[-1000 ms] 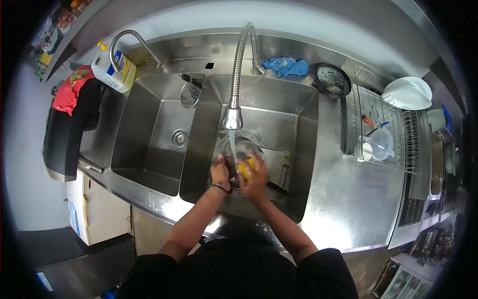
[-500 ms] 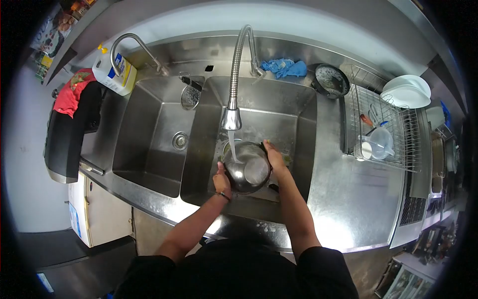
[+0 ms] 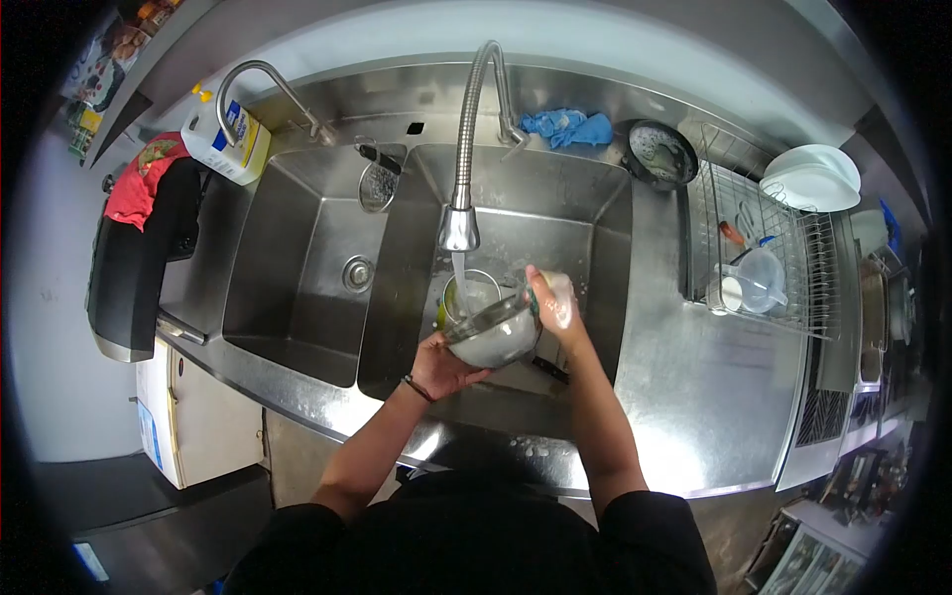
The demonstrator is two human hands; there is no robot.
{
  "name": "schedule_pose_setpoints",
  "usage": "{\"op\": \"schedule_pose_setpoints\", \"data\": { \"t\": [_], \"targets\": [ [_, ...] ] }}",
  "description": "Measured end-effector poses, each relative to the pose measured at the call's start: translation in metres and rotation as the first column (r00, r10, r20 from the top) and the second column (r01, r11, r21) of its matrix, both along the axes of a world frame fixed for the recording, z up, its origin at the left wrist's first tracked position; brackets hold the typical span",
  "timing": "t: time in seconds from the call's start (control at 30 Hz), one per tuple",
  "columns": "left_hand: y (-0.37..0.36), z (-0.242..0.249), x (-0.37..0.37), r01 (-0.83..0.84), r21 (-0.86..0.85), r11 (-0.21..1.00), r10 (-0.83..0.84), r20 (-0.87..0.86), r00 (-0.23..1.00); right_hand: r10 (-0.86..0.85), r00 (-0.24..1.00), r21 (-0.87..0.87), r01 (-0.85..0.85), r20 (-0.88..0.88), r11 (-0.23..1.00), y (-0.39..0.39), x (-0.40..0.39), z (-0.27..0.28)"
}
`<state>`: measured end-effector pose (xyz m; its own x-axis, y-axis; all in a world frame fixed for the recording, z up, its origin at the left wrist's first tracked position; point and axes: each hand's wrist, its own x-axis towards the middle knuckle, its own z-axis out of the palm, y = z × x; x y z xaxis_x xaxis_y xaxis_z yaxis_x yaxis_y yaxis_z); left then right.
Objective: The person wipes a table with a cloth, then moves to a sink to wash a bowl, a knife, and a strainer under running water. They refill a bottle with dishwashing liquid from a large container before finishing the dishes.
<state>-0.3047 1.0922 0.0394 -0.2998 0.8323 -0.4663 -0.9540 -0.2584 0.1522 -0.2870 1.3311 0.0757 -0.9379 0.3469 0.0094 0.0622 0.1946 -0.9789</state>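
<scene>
Midway, both hands, left (image 3: 443,369) and right (image 3: 551,299), grip the round steel bowl (image 3: 492,331) tilted under running water (image 3: 460,278); suds remain.

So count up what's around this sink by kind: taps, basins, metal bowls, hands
Taps: 2, hose tap running, curved tap
Basins: 2, left, right
Metal bowls: 1
Hands: 2, left hand, right hand
Total: 7
</scene>
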Motion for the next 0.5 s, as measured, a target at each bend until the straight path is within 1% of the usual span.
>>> {"op": "schedule_pose_setpoints", "data": {
  "t": [0.03, 0.07, 0.1, 0.13, 0.17, 0.2, 0.23, 0.27, 0.3, 0.33, 0.37, 0.4, 0.43, 0.47, 0.5],
  "targets": [
    [0.001, 0.000, 0.003, 0.007, -0.131, 0.991, -0.016, -0.070, 0.997, 0.138, 0.967, -0.225, -0.088, 0.216, 0.970, 0.009, -0.003, 0.003],
    [0.001, 0.000, 0.006, 0.005, -0.258, 0.966, -0.041, -0.137, 0.990, 0.137, 0.967, -0.225, -0.087, 0.217, 0.970, 0.010, -0.005, 0.002],
    [-0.001, -0.012, 0.005, 0.007, -0.256, 0.967, -0.044, -0.137, 0.990, 0.133, 0.946, -0.097, -0.108, 0.297, 0.989, 0.010, -0.008, -0.002],
    [-0.003, -0.032, 0.002, 0.030, -0.402, 0.915, -0.123, -0.208, 0.970, 0.116, 0.920, 0.030, -0.137, 0.374, 0.990, 0.010, -0.010, -0.007],
    [-0.005, -0.044, 0.001, 0.035, -0.540, 0.841, -0.209, -0.263, 0.942, 0.094, 0.890, 0.143, -0.174, 0.446, 0.974, 0.003, -0.012, -0.027],
    [0.002, -0.033, 0.003, 0.036, -0.540, 0.841, -0.208, -0.263, 0.942, 0.107, 0.898, 0.173, -0.197, 0.427, 0.965, -0.010, -0.013, -0.048],
    [0.016, -0.011, 0.004, -0.030, -0.564, 0.826, -0.151, -0.272, 0.950, 0.121, 0.906, 0.203, -0.219, 0.407, 0.954, -0.027, -0.011, -0.063],
    [0.024, 0.001, 0.006, -0.094, -0.586, 0.805, -0.095, -0.283, 0.954, 0.177, 0.870, 0.383, -0.375, 0.461, 0.845, -0.047, -0.005, -0.066],
    [0.026, -0.003, 0.005, -0.092, -0.585, 0.806, -0.097, -0.284, 0.954, 0.354, 0.817, 0.590, -0.574, 0.455, 0.568, -0.071, 0.001, -0.109],
    [0.027, -0.009, 0.002, -0.187, -0.570, 0.800, -0.040, -0.362, 0.931, 0.353, 0.819, 0.591, -0.571, 0.452, 0.569, -0.071, 0.009, -0.100],
    [0.027, -0.012, 0.000, -0.282, -0.548, 0.788, 0.017, -0.438, 0.899, 0.447, 0.692, 0.502, -0.721, 0.567, 0.478, -0.068, 0.018, -0.081],
    [0.027, -0.007, 0.002, -0.286, -0.550, 0.785, 0.020, -0.439, 0.898, 0.525, 0.534, 0.390, -0.844, 0.663, 0.367, -0.064, 0.026, -0.071],
    [0.026, -0.002, 0.007, -0.305, -0.592, 0.746, 0.011, -0.447, 0.894, 0.436, 0.642, 0.309, -0.723, 0.631, 0.618, -0.059, 0.027, -0.139],
    [0.025, 0.001, 0.014, -0.320, -0.634, 0.704, -0.002, -0.452, 0.892, 0.439, 0.639, 0.301, -0.724, 0.632, 0.621, -0.064, 0.029, -0.127],
    [0.028, -0.003, 0.018, -0.314, -0.636, 0.705, -0.005, -0.448, 0.894, 0.259, 0.879, 0.582, -0.462, 0.400, 0.670, -0.068, 0.029, -0.100]
  ]
}}
